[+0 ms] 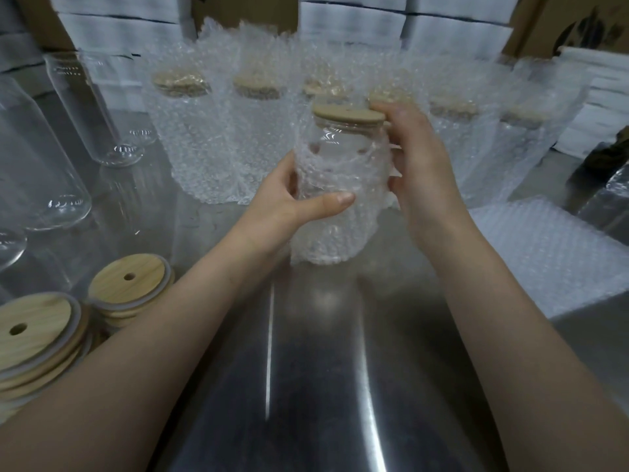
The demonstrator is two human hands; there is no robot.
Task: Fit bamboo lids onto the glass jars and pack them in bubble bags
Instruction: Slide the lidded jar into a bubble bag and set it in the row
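Jar (340, 144) w/ lid (347, 113) on, mid-table, bubble bag (337, 226) only partway up. L hand (289, 199) clamps jar thru bag; R hand (418, 158) pinches bag edge near lid. Risk: tugging bag up snags lid, pops it; slick wrap lets glass slip.

Near left: stack of round bamboo lids (30, 338) cut by frame edge. Left: clear glass jars (44, 172) clipped too. Lidded glass jar (340, 137), lower body veiled by clear bubble bag (333, 226); left hand (279, 206) fingers hidden behind it. Far right: dark object (609, 155), cut off, unidentifiable.
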